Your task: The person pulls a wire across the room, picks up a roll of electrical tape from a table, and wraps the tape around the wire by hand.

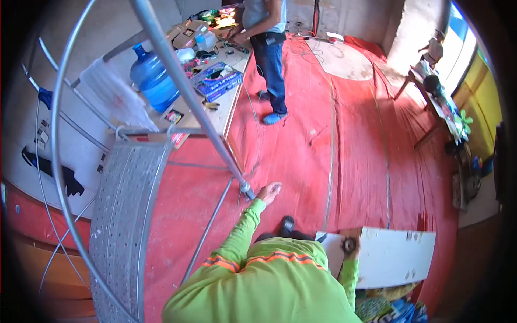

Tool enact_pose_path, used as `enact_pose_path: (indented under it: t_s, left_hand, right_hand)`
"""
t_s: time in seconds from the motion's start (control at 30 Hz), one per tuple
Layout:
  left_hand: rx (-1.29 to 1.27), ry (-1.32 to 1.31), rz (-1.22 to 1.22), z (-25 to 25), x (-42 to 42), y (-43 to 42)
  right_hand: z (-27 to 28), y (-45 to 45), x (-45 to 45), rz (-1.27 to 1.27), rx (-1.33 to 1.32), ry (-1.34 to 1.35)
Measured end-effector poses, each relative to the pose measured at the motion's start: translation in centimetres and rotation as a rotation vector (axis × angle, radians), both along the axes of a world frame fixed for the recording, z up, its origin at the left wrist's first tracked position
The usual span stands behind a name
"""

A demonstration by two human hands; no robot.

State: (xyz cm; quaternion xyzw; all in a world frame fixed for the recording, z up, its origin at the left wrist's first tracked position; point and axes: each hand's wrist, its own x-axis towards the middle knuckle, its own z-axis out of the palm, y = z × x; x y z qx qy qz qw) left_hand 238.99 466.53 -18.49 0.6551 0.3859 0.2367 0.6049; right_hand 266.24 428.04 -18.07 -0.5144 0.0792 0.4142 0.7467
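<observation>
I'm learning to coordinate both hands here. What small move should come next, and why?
Probably bring the left hand across to steady the white board: that hand looks empty, out by the metal pole's foot, while the right hand holds a dark round object near the board's edge.

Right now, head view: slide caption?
Left hand near the foot of a metal pole, right hand at a dark round object, another person standing by a cluttered table.
</observation>
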Motion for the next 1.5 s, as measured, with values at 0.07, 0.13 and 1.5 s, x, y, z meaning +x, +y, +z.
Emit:
enact_pose_path:
  t_s: [0.07,0.13,1.5]
  left_hand:
    - [0.035,-0.044,0.078,2.0,0.4,3.2]
    - [0.046,-0.007,0.186,3.1,-0.4,8.2]
    - [0.321,0.578,0.920,12.9,22.3,83.3]
  right_hand:
    - [4.6,14.3,3.4,0.046,0.051,-0.069]
    - [7.7,27.2,5.0,0.096,0.266,-0.030]
    - [14.5,127.5,12.0,1.459,0.087,-0.664]
